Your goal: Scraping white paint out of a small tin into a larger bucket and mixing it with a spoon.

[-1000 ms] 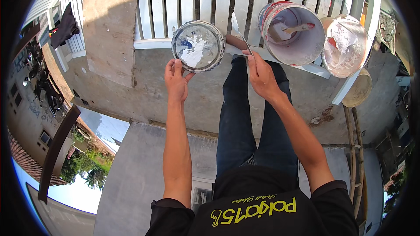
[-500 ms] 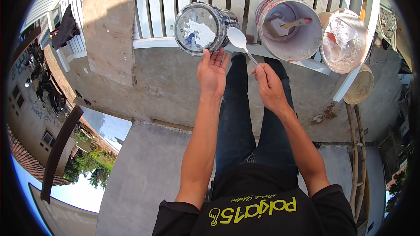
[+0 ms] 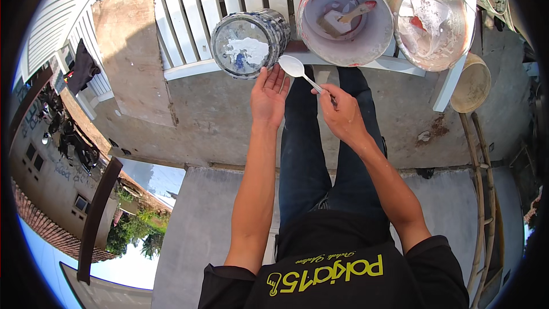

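My left hand (image 3: 269, 96) is palm up, fingers extended, its fingertips at the near edge of a lidded, paint-streaked can (image 3: 240, 46) with a white patch on top; whether they press on it is unclear. My right hand (image 3: 341, 113) grips the handle of a spoon (image 3: 293, 66), whose pale bowl sits just beside the can's lower right. To the right, an open bucket (image 3: 372, 28) holds a smaller container and a paintbrush (image 3: 354, 11). Beside it is a white-smeared bucket (image 3: 429, 46) with red patches.
White slats (image 3: 203, 17) lie under the containers. A weathered board (image 3: 123, 34) leans at the left, with dark cloth (image 3: 83, 68) beyond it. A round tub (image 3: 470, 86) and bamboo poles (image 3: 486, 194) are at the right, and a motorbike (image 3: 74, 140) is at the far left.
My left hand moved right along the can's rim and turned palm up. The spoon tipped from upright toward the left, its bowl now by the can. The view shifted slightly.
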The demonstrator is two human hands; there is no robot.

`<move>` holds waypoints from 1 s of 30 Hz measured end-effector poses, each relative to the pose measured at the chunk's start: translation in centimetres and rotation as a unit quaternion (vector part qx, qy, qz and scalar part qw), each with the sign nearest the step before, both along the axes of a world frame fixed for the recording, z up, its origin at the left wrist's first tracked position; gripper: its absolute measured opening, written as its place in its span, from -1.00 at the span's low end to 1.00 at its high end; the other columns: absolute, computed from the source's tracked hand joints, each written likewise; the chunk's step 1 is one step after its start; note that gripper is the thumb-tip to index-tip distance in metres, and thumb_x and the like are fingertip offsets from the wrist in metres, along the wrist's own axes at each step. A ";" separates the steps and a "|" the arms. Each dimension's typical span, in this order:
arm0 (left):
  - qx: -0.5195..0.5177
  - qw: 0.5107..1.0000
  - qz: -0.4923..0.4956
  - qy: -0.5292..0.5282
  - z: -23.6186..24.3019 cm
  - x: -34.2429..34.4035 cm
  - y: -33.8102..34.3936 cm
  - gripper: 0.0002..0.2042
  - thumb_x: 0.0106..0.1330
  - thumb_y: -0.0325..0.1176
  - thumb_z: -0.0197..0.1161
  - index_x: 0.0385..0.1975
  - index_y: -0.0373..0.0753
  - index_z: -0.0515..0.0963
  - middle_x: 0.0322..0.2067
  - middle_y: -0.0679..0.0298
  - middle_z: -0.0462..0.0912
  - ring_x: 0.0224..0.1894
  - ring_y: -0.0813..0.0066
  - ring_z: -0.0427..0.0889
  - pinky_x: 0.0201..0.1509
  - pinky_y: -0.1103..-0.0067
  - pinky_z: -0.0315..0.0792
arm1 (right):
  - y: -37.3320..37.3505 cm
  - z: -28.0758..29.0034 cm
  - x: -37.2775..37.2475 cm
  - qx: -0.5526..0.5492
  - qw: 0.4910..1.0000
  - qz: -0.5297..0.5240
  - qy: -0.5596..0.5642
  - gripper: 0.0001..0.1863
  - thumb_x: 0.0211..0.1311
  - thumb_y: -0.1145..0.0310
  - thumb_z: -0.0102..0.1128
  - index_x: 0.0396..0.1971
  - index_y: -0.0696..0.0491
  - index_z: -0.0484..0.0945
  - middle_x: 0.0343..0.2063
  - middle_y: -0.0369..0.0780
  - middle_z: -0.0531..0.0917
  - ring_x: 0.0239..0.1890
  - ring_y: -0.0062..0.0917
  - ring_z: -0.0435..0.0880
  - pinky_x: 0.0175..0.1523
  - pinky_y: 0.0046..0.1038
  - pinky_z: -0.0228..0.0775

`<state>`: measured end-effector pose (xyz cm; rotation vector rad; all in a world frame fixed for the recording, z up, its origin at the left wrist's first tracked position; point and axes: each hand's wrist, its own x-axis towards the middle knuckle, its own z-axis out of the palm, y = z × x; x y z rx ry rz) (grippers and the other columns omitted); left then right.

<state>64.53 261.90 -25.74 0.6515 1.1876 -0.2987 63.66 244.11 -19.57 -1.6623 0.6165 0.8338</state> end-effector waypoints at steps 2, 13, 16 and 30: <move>-0.006 1.000 -0.020 0.009 0.3 0.0 0.7 -0.68 0.45 -0.20 0.18 0.03 -0.30 0.45 -0.02 0.14 0.54 0.12 0.32 0.48 0.26 0.36 0.39 | -0.1 -0.5 -0.4 0.000 1.000 -0.009 -0.001 -0.70 0.45 0.30 -0.02 -0.11 0.15 0.64 -0.66 -0.36 0.42 -0.59 -0.75 0.32 -0.47 -0.54 0.15; 0.548 0.667 -0.501 -0.063 2.2 5.2 7.9 0.15 0.04 0.13 0.52 0.46 -0.28 -0.12 0.40 -0.20 -0.04 0.45 -0.12 0.01 0.40 0.07 0.16 | -0.1 -0.6 -0.7 0.021 1.000 0.001 0.004 -0.73 0.36 0.31 -0.01 -0.23 0.17 0.61 -0.62 -0.07 0.63 -0.55 -0.26 0.66 -0.34 -0.31 0.41; 0.569 0.514 -0.625 -0.150 2.6 7.6 7.3 0.33 -0.15 0.23 0.59 0.49 -0.26 -0.20 0.43 -0.25 -0.12 0.50 -0.18 -0.14 0.45 0.02 0.05 | 0.1 -0.5 -0.8 0.022 1.000 -0.012 -0.018 -0.73 0.35 0.31 -0.03 -0.24 0.16 0.60 -0.64 -0.06 0.62 -0.56 -0.19 0.64 -0.34 -0.25 0.42; 0.521 0.370 -0.748 -0.178 2.6 10.3 4.9 0.40 -0.33 0.14 0.68 0.45 -0.45 -0.12 0.32 -0.41 0.03 0.41 -0.31 0.05 0.39 0.13 0.26 | 2.4 -1.6 0.2 0.038 0.997 0.054 -0.027 -0.71 0.41 0.37 -0.07 -0.06 0.27 0.47 -0.53 0.12 0.61 -0.38 0.10 0.62 -0.23 -0.04 0.39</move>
